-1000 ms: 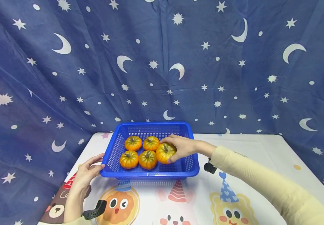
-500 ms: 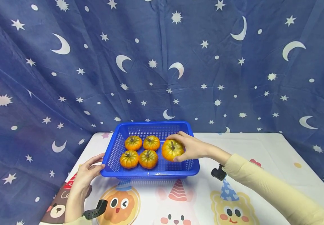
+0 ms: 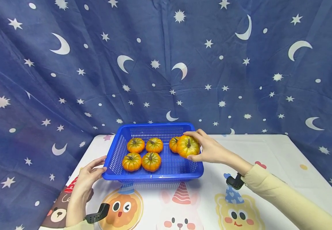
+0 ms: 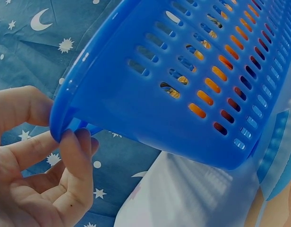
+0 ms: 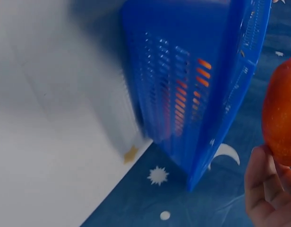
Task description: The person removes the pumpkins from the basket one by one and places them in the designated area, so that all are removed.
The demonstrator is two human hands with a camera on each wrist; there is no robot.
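My right hand (image 3: 210, 147) grips a small orange pumpkin (image 3: 188, 146) with a dark stem, raised above the right end of the blue basket (image 3: 154, 176). In the right wrist view this pumpkin (image 5: 282, 111) appears outside the basket's rim, fingertips against its lower side. Behind it in the head view, another pumpkin (image 3: 173, 144) in the basket is partly covered. Several more pumpkins (image 3: 151, 162) sit in two rows at the basket's left. My left hand (image 3: 86, 175) pinches the rim at the front left corner; the left wrist view shows thumb and fingers on both sides of the rim (image 4: 65, 106).
The basket stands near the back of a white table (image 3: 258, 153) printed with cartoon faces. A dark blue curtain (image 3: 166, 64) with moons and stars hangs right behind it. The basket's slotted right wall (image 5: 178, 90) lies below my right hand.
My right hand has lifted the pumpkin from beside the others and carried it right and up, exposing the pumpkin behind. My left hand has stayed on the rim.
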